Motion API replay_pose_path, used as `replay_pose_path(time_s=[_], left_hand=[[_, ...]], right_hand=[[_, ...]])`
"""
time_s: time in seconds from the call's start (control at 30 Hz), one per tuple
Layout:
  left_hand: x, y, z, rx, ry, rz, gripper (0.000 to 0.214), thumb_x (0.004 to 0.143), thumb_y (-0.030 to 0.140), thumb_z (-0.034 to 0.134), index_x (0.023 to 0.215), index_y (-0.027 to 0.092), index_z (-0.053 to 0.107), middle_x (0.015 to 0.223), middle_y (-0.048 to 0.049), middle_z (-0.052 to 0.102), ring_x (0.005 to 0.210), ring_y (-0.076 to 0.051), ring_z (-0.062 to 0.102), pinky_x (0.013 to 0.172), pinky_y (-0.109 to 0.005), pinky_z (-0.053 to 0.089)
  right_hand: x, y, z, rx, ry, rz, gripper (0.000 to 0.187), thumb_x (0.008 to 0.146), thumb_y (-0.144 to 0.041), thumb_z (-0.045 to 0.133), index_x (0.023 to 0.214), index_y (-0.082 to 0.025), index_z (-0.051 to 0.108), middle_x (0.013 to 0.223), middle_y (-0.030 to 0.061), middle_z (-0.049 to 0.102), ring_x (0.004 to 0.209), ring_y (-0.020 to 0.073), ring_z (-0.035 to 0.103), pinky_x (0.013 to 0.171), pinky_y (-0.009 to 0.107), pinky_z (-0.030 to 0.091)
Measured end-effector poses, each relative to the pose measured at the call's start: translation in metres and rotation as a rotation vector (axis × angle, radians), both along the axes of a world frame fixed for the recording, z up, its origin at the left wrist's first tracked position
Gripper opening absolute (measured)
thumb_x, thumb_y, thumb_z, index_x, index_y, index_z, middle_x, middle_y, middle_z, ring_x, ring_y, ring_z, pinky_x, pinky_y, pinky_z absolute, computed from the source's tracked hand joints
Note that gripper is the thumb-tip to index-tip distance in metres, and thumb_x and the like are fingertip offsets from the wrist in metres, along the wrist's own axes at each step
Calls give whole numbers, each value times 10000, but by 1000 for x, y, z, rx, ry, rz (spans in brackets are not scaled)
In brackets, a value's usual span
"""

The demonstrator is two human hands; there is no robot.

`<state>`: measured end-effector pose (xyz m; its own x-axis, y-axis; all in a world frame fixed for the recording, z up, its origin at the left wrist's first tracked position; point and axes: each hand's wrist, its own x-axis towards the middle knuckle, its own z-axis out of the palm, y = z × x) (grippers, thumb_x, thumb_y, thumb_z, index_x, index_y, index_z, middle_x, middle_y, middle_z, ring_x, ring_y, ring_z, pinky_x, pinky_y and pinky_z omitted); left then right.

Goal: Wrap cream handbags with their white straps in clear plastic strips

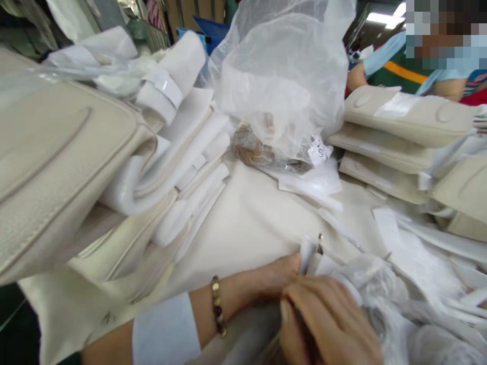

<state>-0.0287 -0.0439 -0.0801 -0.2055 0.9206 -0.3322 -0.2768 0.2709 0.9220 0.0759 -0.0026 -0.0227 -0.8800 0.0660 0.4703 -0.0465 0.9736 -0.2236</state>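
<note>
My left hand (pixel 276 276) reaches across from the lower left, a beaded bracelet (pixel 218 305) on its wrist. Its fingers pinch a white wrapped piece (pixel 310 258) lying on the cream leather panel (pixel 247 223); a small metal tip (pixel 319 242) sticks up beside it. My right hand (pixel 327 324) is at the bottom centre, fingers curled closed round a thin dark tool, close against the left hand. Crumpled white wrapping (pixel 384 289) lies just right of both hands.
Cream leather bag parts wrapped in white foam (pixel 114 162) pile up on the left. A clear plastic bag (pixel 285 76) stands at centre back. More cream parts (pixel 403 121) are stacked at right. Another person's arm (pixel 357 76) shows at the top right.
</note>
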Motion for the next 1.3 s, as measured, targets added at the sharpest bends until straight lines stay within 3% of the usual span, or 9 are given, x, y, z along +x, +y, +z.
replay_pose_path(time_s=[0.1, 0.23, 0.4, 0.57, 0.67, 0.77, 0.87, 1.1, 1.3], left_hand=[[6, 9, -13, 133, -97, 48, 155, 752, 167, 534, 800, 138, 679, 856, -47, 650, 893, -198, 551, 896, -324, 439], [8, 11, -12, 192, -181, 59, 215, 795, 256, 536, 845, 103, 679, 882, -94, 671, 914, -224, 581, 947, -386, 428], [6, -33, 11, 193, -223, 137, 341, 783, 216, 494, 1043, 49, 636, 1039, -147, 667, 987, -242, 593, 984, -410, 415], [2, -112, 29, 6, 338, -20, 413, 837, 74, 351, 1164, 120, 598, 1125, -102, 664, 1056, -205, 596, 966, -321, 432], [1, -146, 28, 178, 781, -223, 378, 876, 69, 370, 1183, 132, 582, 1202, -136, 619, 1088, -210, 585, 908, -267, 460], [-2, -156, 22, 411, 1197, -352, 264, 907, 99, 397, 1066, 75, 607, 1188, -159, 601, 1005, -192, 588, 867, -245, 463], [-9, -150, 18, 543, 1350, -475, 185, 902, 131, 453, 832, 116, 624, 942, -66, 641, 781, -147, 560, 750, -243, 466], [1, -124, 3, 534, 1243, -483, 397, 750, 166, 682, 481, 198, 392, 598, 18, 535, 622, -119, 453, 595, -259, 389], [20, -91, 0, -263, 390, -25, 276, 634, 121, 548, 449, 195, 357, 463, 68, 365, 469, -83, 339, 466, -242, 244]], right_hand=[[-6, 11, 3, 164, -50, -124, 311, 942, -299, 403, 1069, -134, 634, 1039, 118, 701, 1039, 261, 609, 1042, 477, 316], [-11, 17, -5, 351, -246, -146, 469, 979, -356, 283, 1066, -104, 669, 962, 131, 726, 1049, 309, 593, 1039, 527, 279], [-14, 17, -7, 366, -338, -89, 434, 982, -311, 284, 927, -236, 708, 904, 37, 738, 902, 270, 582, 971, 517, 302], [-16, 17, -6, 279, -395, -123, 501, 994, -355, 244, 849, -248, 711, 924, 17, 732, 898, 263, 565, 888, 472, 352], [-15, 17, -7, 303, -370, -111, 541, 998, -366, 205, 856, -234, 710, 935, 32, 730, 886, 263, 567, 849, 457, 367], [-14, 18, -8, 321, -343, -83, 581, 999, -379, 166, 851, -225, 706, 937, 42, 730, 885, 265, 567, 837, 454, 373], [-14, 19, -7, 336, -328, -48, 625, 999, -381, 122, 858, -211, 706, 938, 49, 732, 885, 273, 571, 839, 460, 374], [-13, 22, -7, 328, -311, 3, 652, 999, -336, 83, 869, -197, 707, 951, 57, 731, 896, 282, 565, 847, 469, 360], [-17, 16, -10, 204, -372, -100, 568, 1003, -360, 177, 840, -241, 708, 948, 5, 729, 891, 249, 559, 907, 458, 315]])
